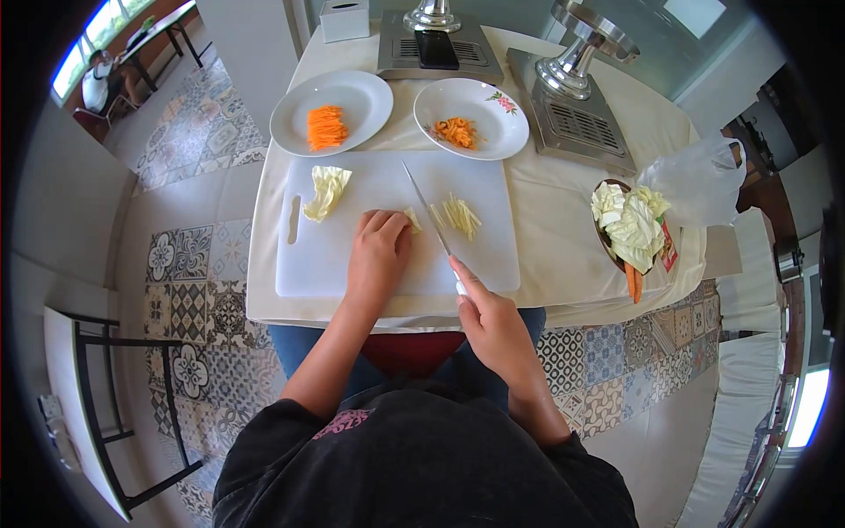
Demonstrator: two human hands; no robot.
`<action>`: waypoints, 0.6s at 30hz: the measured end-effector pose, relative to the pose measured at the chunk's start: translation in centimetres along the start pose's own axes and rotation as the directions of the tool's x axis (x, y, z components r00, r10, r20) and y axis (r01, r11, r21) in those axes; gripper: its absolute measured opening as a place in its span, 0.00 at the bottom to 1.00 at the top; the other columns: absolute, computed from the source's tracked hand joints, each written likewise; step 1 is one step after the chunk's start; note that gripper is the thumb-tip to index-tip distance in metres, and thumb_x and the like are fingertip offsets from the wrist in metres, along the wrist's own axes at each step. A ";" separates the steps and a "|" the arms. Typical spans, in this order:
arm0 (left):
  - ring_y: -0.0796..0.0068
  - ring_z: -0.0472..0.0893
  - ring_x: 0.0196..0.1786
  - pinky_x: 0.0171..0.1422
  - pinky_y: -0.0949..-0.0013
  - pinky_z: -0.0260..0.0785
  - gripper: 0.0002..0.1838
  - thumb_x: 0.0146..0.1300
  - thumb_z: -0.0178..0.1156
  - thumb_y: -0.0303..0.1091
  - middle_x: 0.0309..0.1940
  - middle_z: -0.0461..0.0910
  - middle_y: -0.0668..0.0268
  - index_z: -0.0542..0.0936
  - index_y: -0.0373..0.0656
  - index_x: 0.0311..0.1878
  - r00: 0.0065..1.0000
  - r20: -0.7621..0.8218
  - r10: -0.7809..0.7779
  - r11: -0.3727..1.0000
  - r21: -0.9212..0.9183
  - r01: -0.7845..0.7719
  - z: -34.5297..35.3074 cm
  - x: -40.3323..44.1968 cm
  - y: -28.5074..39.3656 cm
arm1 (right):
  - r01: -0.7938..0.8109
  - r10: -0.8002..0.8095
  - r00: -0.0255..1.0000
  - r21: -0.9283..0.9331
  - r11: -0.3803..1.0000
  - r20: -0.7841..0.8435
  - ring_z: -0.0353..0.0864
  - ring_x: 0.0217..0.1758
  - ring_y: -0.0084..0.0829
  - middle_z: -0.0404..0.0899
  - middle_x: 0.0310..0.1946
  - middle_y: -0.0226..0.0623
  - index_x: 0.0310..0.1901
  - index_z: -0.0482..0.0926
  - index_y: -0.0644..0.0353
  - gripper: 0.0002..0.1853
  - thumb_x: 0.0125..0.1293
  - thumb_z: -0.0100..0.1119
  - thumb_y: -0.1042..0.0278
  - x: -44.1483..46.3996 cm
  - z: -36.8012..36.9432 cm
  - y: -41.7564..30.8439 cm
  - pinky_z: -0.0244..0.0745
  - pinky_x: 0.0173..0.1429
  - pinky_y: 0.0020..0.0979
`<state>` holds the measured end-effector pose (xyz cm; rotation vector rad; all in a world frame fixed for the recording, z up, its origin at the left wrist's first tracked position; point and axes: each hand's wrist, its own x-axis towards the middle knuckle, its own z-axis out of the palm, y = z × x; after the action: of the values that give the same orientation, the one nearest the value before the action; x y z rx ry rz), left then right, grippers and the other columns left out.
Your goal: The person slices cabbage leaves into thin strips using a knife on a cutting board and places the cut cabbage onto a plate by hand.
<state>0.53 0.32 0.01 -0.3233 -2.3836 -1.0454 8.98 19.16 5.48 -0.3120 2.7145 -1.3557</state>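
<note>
On the board [321, 264], a leaf [326, 192] is lying at the left, beyond our left hand [382, 239]. That hand's fingers are curling close together, holding down a small cabbage piece [414, 221]; we are not seeing the thumb, so we cannot tell how firm the hold is. The piece is poking out at the fingertips' right side, its long axis running roughly away from us. Just to its right, seemingly apart, our knife [429, 209] is lying nearly parallel, tip pointing away and leftward. Shreds [461, 217] are resting right of the blade. Farther right and nearer us, our right hand [487, 319] is wrapping the handle, forefinger stretching forward. The left hand is sitting nearer the piece.
</note>
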 end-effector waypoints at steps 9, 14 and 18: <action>0.50 0.79 0.51 0.57 0.54 0.73 0.06 0.60 0.63 0.21 0.43 0.84 0.57 0.82 0.37 0.40 1.000 0.006 0.006 1.000 0.013 -0.006 -0.2 0.1 0.2 | 0.011 -0.015 0.999 0.101 0.995 0.045 0.77 0.28 0.39 0.81 0.32 0.55 0.74 0.67 0.57 0.28 0.74 0.51 0.76 0.1 1.1 -1.0 0.75 0.42 0.31; 0.50 0.79 0.52 0.58 0.54 0.73 0.06 0.60 0.63 0.21 0.44 0.84 0.57 0.82 0.37 0.42 1.000 0.022 0.006 1.000 0.020 -0.007 -0.2 0.0 0.1 | 0.012 -0.013 1.000 0.106 0.994 0.016 0.75 0.27 0.38 0.80 0.31 0.54 0.74 0.67 0.58 0.27 0.74 0.51 0.76 0.2 1.8 -0.9 0.74 0.41 0.31; 0.50 0.79 0.52 0.58 0.54 0.73 0.07 0.60 0.63 0.21 0.44 0.84 0.57 0.82 0.37 0.42 1.000 0.013 0.008 1.000 0.023 -0.008 -0.2 0.1 0.2 | 0.007 -0.010 1.000 0.090 0.996 0.030 0.79 0.33 0.51 0.80 0.30 0.57 0.73 0.67 0.60 0.27 0.73 0.51 0.75 0.4 1.5 -1.4 0.74 0.42 0.43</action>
<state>0.59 0.32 0.37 -0.3322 -2.4023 -1.0147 9.04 17.15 5.69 -0.3338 2.6217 -1.4576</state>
